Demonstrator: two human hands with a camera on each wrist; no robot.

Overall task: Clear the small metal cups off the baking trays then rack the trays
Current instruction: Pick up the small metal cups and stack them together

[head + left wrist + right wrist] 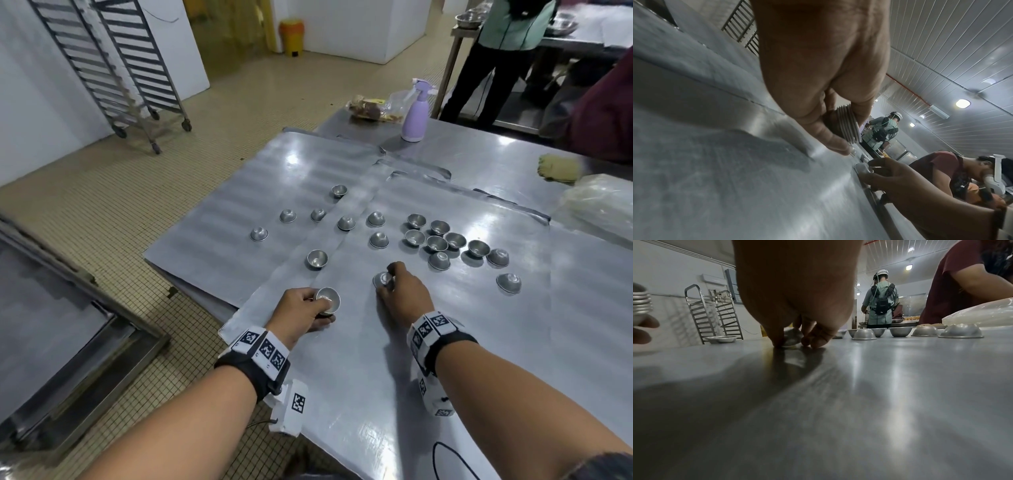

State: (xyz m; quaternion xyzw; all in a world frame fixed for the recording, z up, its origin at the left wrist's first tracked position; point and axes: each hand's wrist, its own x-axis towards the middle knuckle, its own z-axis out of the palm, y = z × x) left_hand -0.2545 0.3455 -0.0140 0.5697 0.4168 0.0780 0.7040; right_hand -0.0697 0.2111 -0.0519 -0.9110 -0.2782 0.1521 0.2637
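The left hand [301,310] grips a nested stack of small dull-silver metal cups [327,300], while the right hand [402,291] pinches one upturned silver cup [382,279] lying on the flat grey baking tray [479,342]. Beyond the right hand's fingertips, more small round metal cups [438,244] cluster, some inverted. Farther off the worktop [486,154] carries a lilac plastic spray bottle [415,118].

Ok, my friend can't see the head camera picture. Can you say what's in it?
The left hand holds a stack of small metal cups while the right hand pinches another cup on a baking tray. More cups sit scattered farther back.
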